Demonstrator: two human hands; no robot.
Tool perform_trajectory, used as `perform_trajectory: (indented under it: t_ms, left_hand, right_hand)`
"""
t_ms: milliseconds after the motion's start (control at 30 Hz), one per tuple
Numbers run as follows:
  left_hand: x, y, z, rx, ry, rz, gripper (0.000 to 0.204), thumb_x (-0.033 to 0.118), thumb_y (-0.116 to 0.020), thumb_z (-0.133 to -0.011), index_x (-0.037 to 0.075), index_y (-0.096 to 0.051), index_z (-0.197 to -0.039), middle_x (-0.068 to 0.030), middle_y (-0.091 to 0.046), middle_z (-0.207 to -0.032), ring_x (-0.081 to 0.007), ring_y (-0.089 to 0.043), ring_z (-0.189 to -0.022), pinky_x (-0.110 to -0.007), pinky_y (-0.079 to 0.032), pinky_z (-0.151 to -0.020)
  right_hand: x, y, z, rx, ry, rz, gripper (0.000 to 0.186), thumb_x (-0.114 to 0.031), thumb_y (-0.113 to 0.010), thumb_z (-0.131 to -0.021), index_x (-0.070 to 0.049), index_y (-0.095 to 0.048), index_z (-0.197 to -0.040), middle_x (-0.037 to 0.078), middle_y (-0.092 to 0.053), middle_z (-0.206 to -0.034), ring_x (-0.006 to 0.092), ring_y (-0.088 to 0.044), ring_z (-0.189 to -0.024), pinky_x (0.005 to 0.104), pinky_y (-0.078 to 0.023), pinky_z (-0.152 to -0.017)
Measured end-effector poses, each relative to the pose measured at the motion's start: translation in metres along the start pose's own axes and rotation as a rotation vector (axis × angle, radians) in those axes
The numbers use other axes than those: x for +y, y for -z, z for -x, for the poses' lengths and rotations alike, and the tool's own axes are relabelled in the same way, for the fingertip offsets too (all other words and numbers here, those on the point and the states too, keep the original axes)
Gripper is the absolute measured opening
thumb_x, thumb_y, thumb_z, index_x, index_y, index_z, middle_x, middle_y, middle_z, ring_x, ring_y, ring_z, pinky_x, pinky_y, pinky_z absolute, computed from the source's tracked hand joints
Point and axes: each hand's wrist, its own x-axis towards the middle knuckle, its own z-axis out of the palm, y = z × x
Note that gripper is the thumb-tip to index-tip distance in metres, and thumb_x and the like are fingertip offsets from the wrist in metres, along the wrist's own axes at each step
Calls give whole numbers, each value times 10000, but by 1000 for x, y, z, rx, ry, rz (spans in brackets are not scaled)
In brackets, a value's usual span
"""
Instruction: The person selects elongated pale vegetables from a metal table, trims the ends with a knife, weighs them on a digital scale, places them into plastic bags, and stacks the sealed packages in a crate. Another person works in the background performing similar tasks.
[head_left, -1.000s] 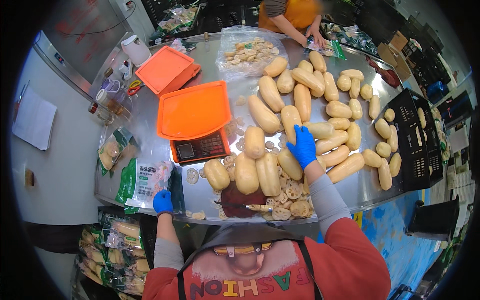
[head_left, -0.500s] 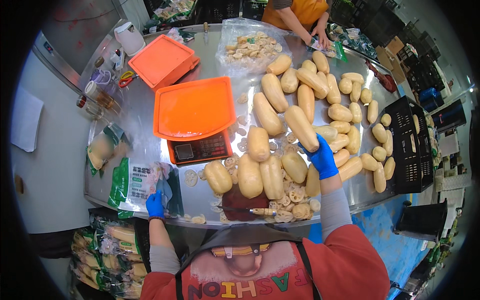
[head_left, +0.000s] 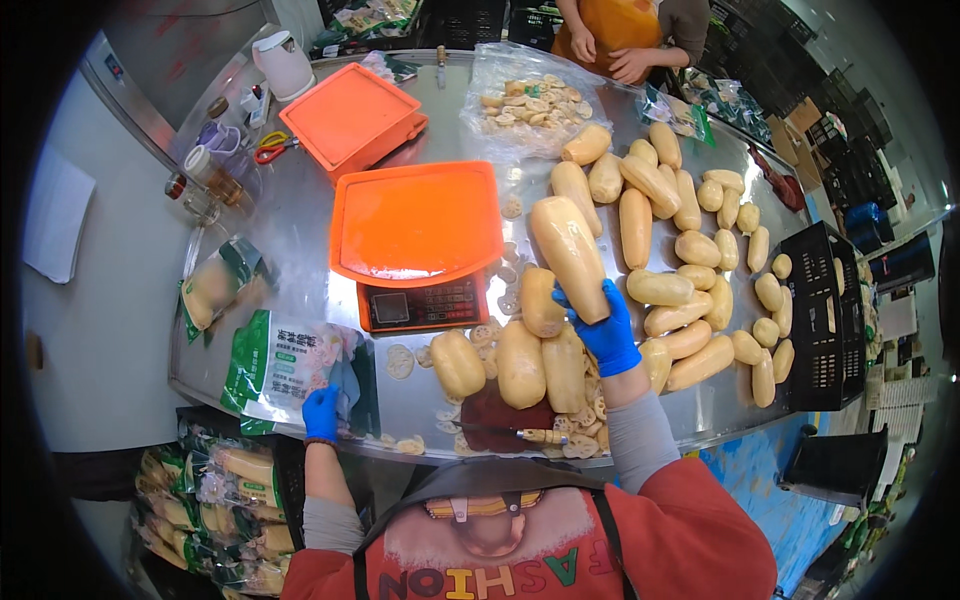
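Note:
My right hand (head_left: 610, 335), in a blue glove, grips the near end of a long peeled lotus root (head_left: 570, 255), held tilted above other lotus roots. My left hand (head_left: 321, 413), also gloved in blue, is closed on the near edge of a green and white plastic bag (head_left: 292, 365) lying at the table's front left. Close to my right hand are a thick lotus root (head_left: 521, 365) and another lotus root (head_left: 564, 372). A knife (head_left: 540, 436) with a wooden handle rests by a dark red cloth (head_left: 490, 415) among lotus root slices (head_left: 583, 445).
An orange-topped scale (head_left: 415, 220) stands mid-table, an orange tub (head_left: 350, 118) behind it. Many lotus roots (head_left: 697, 248) cover the right side, beside a black crate (head_left: 820, 320). A clear bag of slices (head_left: 535, 105) lies at the back, near a co-worker's hands (head_left: 632, 65).
My right hand has moved left with the lotus root, toward the scale. My left hand keeps the bag's edge. The co-worker's hands have drawn back from the packet. The view has shifted slightly.

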Motion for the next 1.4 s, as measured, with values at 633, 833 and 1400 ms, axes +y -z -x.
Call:
perform_trajectory:
  t_ms: [633, 833, 1400]
  left_hand:
    - [7, -10, 14, -4, -27, 48, 184, 192, -692, -787, 20, -632, -761, 1, -571, -684, -83, -484, -613, -244, -409, -570]
    - [17, -7, 20, -29, -35, 14, 180, 167, -720, -756, 18, -627, -798, -37, -616, -737, -112, -562, -655, -254, -465, -616]
    - [86, -10, 6, -276, -172, 5, 324, 163, -700, -774, 42, -619, -1064, -40, -631, -895, -111, -545, -804, -259, -452, -737]
  right_hand:
    - [87, -130, -155, 74, 138, 1121, 457, -396, -536, -869, -5, -585, -1100, 143, -639, -937, 240, -635, -839, 325, -496, -737]
    - [72, -124, -119, 68, 532, 1354, 281, -252, -618, -848, -14, -632, -997, 98, -629, -907, 168, -629, -742, 277, -494, -678]
    - [82, -24, 156, -54, 238, 1799, 274, -168, -685, -743, -92, -651, -1004, 118, -632, -892, 297, -607, -797, 356, -482, -677]
